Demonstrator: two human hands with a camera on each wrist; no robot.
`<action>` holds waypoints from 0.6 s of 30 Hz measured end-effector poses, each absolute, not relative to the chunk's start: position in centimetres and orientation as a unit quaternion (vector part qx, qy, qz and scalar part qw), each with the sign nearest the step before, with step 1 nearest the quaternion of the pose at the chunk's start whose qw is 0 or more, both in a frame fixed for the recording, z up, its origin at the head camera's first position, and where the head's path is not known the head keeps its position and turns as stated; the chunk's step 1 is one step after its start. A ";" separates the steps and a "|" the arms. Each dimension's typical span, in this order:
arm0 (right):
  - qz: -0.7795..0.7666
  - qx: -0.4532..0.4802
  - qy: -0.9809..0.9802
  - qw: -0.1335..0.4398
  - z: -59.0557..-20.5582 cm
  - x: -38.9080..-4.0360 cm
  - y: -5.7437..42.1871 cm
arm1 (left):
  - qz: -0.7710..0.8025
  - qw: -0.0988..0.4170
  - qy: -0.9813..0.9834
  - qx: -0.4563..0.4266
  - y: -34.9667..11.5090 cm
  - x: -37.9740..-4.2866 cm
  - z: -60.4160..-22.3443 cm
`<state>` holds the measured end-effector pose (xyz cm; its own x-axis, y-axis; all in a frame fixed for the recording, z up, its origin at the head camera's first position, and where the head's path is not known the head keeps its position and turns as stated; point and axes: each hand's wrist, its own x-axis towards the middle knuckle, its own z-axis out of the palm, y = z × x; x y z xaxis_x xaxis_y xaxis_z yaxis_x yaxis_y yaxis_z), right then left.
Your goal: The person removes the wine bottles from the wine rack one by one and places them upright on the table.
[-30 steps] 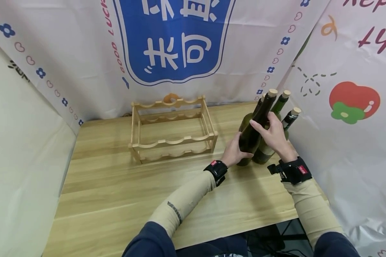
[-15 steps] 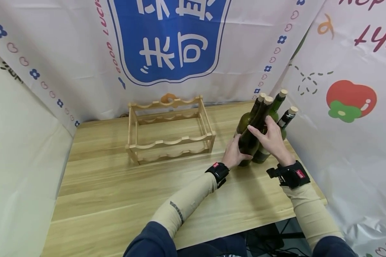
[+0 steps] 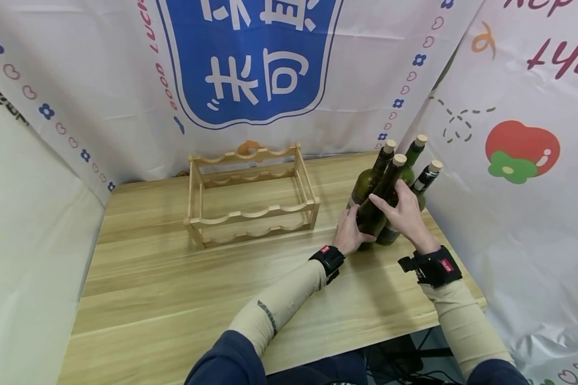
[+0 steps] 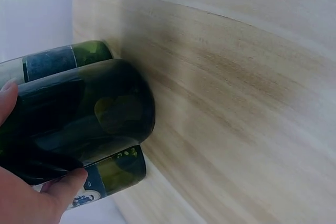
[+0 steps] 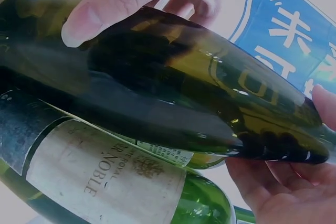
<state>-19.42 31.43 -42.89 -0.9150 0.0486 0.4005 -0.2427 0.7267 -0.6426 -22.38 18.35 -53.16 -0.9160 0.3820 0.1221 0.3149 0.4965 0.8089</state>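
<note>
A dark green wine bottle point(image 3: 381, 188) with a cork in its neck is gripped by both hands, its top leaning to the right. My left hand point(image 3: 349, 233) wraps its lower body; in the left wrist view thumb and fingers lie on either side of the dark glass point(image 4: 100, 108). Around its shoulder and neck curls my right hand point(image 3: 407, 215), with fingers under the neck in the right wrist view. Corked bottles stand close behind: one at the left point(image 3: 364, 184), a green one at the back point(image 3: 416, 151), and one at the right point(image 3: 425, 181). The labelled bottle point(image 5: 105, 177) lies beside it in the right wrist view.
A two-tier wooden wine rack point(image 3: 255, 215) stands left of the bottles near the back of the wooden table point(image 3: 183, 299). Printed cloth point(image 3: 356, 69) hangs behind and at the right. Cables point(image 3: 390, 369) show below the table's front edge.
The held bottle's corked top has come lower and nearer to me, uncovering more of the bottle behind it at the left. Both hands keep their hold. The head view has shifted slightly.
</note>
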 end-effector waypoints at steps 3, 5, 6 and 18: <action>0.367 0.051 -0.907 0.198 -43.0 -19.4 31.7 | 0.458 0.039 0.865 0.200 18.5 -22.3 -53.1; 0.368 0.052 -0.907 0.200 -43.0 -19.4 31.8 | 0.458 0.040 0.865 0.200 18.6 -22.3 -53.1; 0.368 0.053 -0.906 0.201 -43.0 -19.4 31.8 | 0.459 0.040 0.865 0.200 18.6 -22.3 -53.1; 0.371 0.017 -0.906 0.202 -43.2 -19.2 32.2 | 0.443 0.035 0.870 0.214 18.9 -22.4 -53.5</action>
